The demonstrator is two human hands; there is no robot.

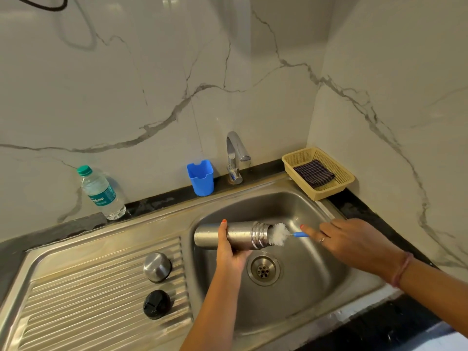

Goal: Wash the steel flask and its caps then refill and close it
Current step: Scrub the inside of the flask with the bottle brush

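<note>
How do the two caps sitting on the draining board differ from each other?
The steel cap is shiny bare metal with a smooth domed surface; the black cap is dark and matte, with a moulded ridge on top. The steel cap lies farther from the camera, the black cap nearer. Both are round, rest on the ribbed draining board, apart from each other, and neither hand touches them.

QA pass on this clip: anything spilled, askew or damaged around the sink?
Nothing stands out. The left hand holds the steel flask sideways over the sink; the right hand has the bottle brush at its mouth. The steel cap and black cap sit on the drainboard; the water bottle stands upright.
</note>
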